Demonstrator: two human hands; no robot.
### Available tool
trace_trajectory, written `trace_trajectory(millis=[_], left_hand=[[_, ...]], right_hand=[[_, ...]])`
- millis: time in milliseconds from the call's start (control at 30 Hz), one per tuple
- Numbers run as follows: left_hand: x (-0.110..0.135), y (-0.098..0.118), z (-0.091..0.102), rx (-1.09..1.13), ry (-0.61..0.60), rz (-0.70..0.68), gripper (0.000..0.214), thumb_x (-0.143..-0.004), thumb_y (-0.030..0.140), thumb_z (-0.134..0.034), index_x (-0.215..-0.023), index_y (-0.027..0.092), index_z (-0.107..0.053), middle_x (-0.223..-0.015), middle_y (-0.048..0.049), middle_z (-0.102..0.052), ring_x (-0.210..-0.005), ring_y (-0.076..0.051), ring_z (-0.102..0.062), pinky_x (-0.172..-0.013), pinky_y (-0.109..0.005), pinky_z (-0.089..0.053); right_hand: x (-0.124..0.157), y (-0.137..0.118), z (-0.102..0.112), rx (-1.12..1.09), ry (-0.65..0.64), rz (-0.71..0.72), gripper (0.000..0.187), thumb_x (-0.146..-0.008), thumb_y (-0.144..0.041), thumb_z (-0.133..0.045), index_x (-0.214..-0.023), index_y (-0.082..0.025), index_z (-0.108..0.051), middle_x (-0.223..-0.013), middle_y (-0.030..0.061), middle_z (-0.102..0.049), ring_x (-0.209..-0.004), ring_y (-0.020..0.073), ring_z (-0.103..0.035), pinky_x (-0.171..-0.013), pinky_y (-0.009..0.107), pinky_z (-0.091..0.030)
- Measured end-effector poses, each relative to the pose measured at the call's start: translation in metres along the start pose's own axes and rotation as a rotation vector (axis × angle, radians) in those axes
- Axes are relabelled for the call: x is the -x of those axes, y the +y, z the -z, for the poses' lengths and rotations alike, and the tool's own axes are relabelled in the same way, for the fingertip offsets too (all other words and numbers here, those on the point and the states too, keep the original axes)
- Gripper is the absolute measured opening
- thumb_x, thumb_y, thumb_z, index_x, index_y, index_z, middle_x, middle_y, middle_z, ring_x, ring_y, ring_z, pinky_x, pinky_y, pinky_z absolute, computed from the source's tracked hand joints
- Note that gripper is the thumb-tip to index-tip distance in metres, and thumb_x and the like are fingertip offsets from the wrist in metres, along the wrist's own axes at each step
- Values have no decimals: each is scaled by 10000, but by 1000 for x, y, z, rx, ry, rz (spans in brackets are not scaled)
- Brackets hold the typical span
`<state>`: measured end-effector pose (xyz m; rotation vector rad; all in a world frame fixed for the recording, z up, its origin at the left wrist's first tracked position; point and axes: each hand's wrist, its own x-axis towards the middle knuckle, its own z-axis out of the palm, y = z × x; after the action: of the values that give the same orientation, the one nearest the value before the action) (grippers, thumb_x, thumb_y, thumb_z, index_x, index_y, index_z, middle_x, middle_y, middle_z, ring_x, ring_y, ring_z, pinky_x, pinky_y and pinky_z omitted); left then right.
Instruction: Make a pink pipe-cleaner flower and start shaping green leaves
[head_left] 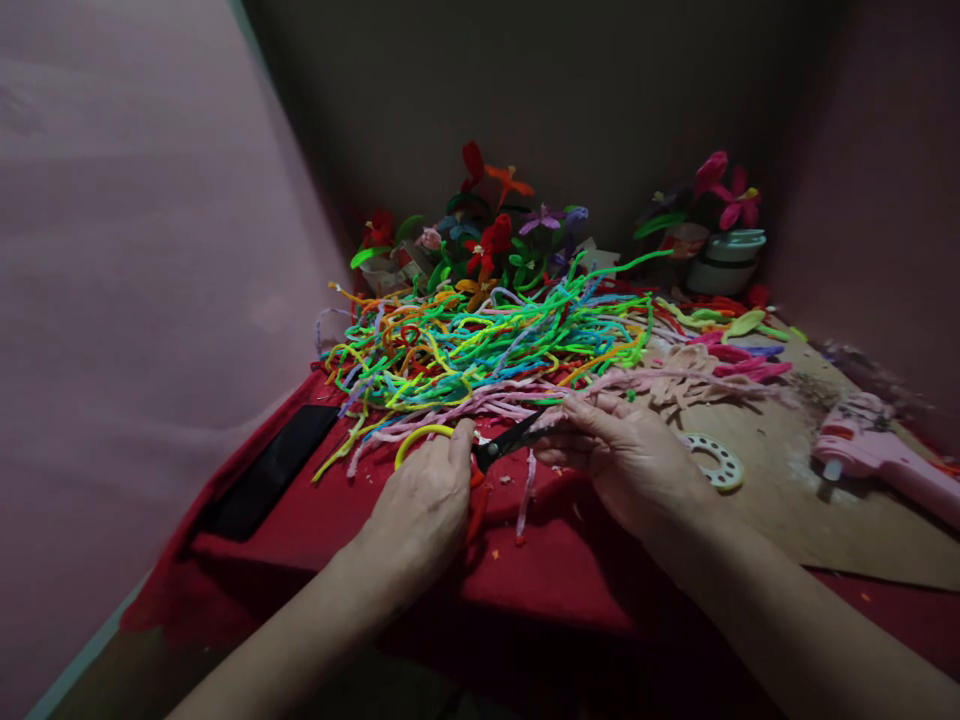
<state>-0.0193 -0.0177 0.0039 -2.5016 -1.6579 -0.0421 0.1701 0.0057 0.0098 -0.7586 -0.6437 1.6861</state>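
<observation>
My left hand [429, 492] is closed round a pair of scissors [508, 441] with dark blades and a yellow and orange-red handle. The blades point right, toward the fingers of my right hand [628, 446]. Those fingers pinch a pale pink pipe cleaner [553, 418], and the blade tips are right beside it. Whether the blades touch it I cannot tell. Just behind both hands spreads a tangled heap of pipe cleaners [487, 345] in green, yellow, blue, orange and pink. One short pale purple piece [526, 495] lies on the red cloth below the blades.
A black phone-like slab [274, 470] rests on the red cloth [420, 590] at left. On a brown board [795, 520] at right lie a white ring with holes [716, 462] and a pink glue gun [870, 445]. Pipe-cleaner flowers [491, 245] and a pale jar [726, 262] stand behind.
</observation>
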Motion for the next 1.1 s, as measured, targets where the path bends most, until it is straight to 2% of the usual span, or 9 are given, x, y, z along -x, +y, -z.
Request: trace_trajectory(millis=[267, 567, 700, 967, 1100], left_hand=[[-4, 2, -3, 27, -33, 48, 460, -805, 34, -299, -1263, 56, -341, -972, -151, -599, -954, -229, -577, -797, -360, -481], [-5, 3, 3, 35, -110, 56, 455, -793, 12, -259, -1235, 60, -353, -991, -151, -598, -871, -221, -607, -740, -351, -491], [-3, 4, 6, 65, -150, 57, 413, -800, 20, -249, -1187, 79, -379, -928, -124, -611, -803, -204, -614, -682, -319, -484], [-1, -1, 7, 112, -181, 64, 261, -815, 70, -284, -1020, 147, -425, -751, -59, -606, -649, -186, -611, -549, -268, -414], [-3, -3, 15, 154, -216, 135, 252, -815, 109, -320, -1050, 137, -406, -794, -80, -612, -688, -199, -612, -594, -284, -435]], right_hand=[[-1, 1, 3, 22, -28, -15, 83, -738, -174, -611, -678, -118, -623, -651, 47, -681, -549, 152, -654, -524, 249, -550], [-1, 0, 3, 33, -35, -28, 61, -713, -173, -628, -685, -120, -619, -650, 56, -683, -545, 144, -648, -526, 240, -548], [-1, 1, 4, 32, -45, -19, 64, -715, -182, -629, -693, -123, -620, -654, 48, -682, -544, 145, -651, -522, 240, -550], [-2, 0, 2, 48, 24, 17, 93, -722, -196, -632, -686, -119, -594, -636, 53, -669, -528, 144, -646, -529, 240, -543], [-2, -2, 2, 46, 59, 39, 86, -722, -168, -619, -677, -119, -565, -642, 76, -676, -536, 169, -656, -530, 261, -541]])
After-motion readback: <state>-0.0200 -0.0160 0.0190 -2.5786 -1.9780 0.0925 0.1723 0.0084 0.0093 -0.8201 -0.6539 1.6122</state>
